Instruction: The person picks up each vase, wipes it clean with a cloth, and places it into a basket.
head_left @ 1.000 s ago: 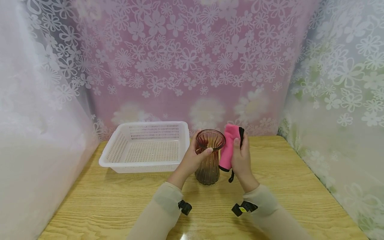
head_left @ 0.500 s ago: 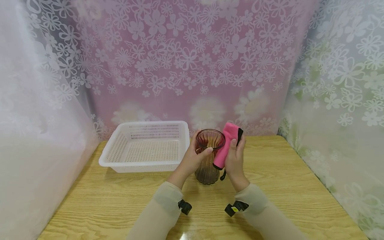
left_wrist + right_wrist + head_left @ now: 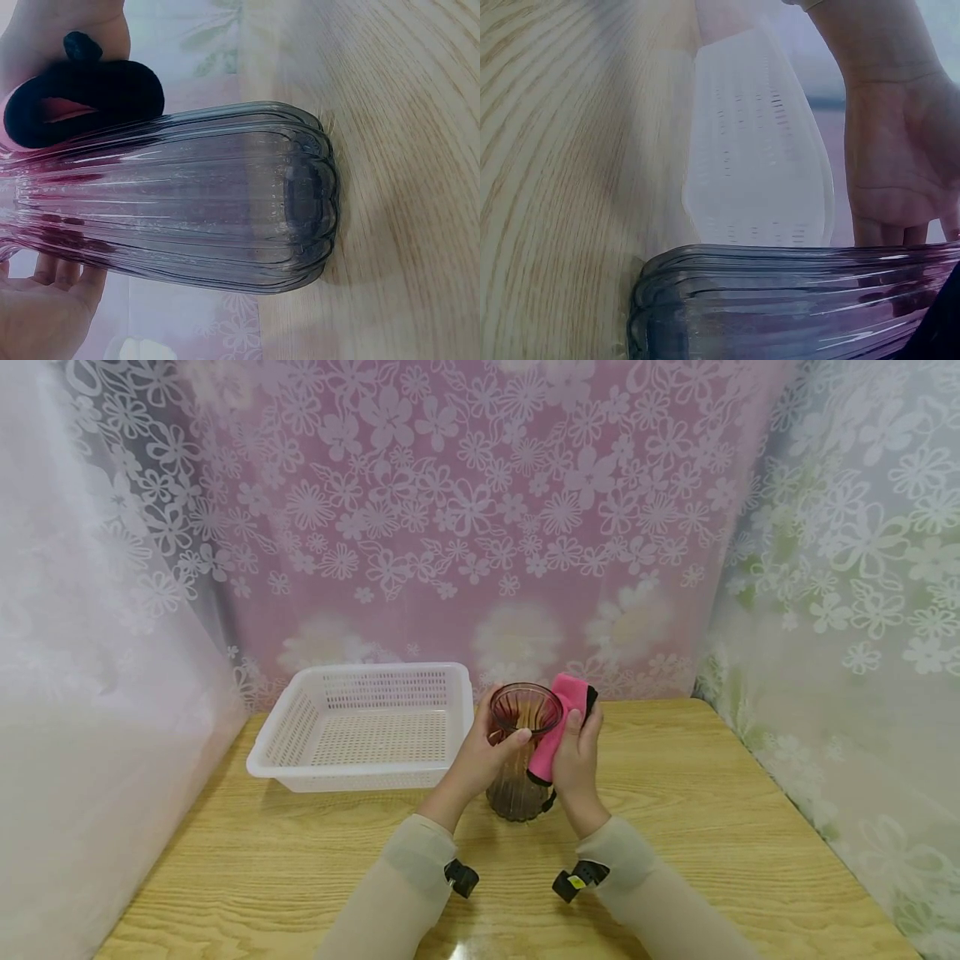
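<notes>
A ribbed glass vase (image 3: 516, 785), reddish at the neck and smoky grey below, stands upright on the table. My left hand (image 3: 477, 755) grips its neck, thumb in front just under the rim; in the right wrist view the left hand's fingers (image 3: 889, 234) reach behind the glass. With my right hand (image 3: 577, 762) I hold a folded pink cloth (image 3: 551, 745), black-edged with a small black loop, against the vase's right side. From the left wrist, the cloth's black edge (image 3: 131, 86) shows as a hollow roll lying along the glass (image 3: 202, 202).
A white plastic basket (image 3: 459, 760) with slotted walls stands left of the vase, close to the left forearm. The wood-grain table (image 3: 720, 827) extends to the right and front. Flowered curtains (image 3: 465, 510) hang behind and at both sides.
My right hand has moved left with the pink cloth, from beside the vase to against its side, the cloth tilting on the way. The left hand and vase have stayed put.
</notes>
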A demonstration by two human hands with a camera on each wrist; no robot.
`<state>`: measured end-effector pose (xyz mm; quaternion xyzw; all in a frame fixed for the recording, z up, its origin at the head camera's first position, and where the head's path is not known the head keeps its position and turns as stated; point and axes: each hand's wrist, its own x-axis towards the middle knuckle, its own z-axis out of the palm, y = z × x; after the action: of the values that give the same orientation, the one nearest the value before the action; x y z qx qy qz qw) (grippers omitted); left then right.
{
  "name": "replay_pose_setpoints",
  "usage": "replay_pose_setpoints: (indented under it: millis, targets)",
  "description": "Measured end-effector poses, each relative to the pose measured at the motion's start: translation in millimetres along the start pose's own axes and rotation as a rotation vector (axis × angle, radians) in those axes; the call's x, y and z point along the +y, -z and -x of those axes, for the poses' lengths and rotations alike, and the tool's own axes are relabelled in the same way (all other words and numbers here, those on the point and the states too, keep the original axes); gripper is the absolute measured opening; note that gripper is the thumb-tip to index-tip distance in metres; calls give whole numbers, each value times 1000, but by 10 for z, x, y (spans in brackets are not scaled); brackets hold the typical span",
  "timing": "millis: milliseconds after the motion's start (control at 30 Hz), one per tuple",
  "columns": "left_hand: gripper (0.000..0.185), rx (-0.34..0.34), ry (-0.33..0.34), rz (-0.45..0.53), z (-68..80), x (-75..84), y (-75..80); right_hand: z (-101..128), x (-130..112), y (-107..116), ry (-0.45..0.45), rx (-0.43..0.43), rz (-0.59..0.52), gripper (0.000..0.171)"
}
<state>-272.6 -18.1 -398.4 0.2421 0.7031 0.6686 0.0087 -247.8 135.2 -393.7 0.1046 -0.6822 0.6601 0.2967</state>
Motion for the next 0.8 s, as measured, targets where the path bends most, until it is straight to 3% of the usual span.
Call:
replay_pose_setpoints:
  millis: [167, 467, 700, 800]
  targets:
    - [94, -9, -7, 8, 93, 221, -10, 7, 1, -2, -28, -14, 34, 43]
    - [96, -19, -7, -7, 108, 248, -6, 7, 0, 11, -69, -72, 124, 45]
    - [94, -16, -6, -16, 111, 252, -7, -48, 378, 57, -120, -109, 174, 48]
    - [94, -12, -9, -15, 112, 249, -10, -48, 425, 77, -139, -127, 215, 52]
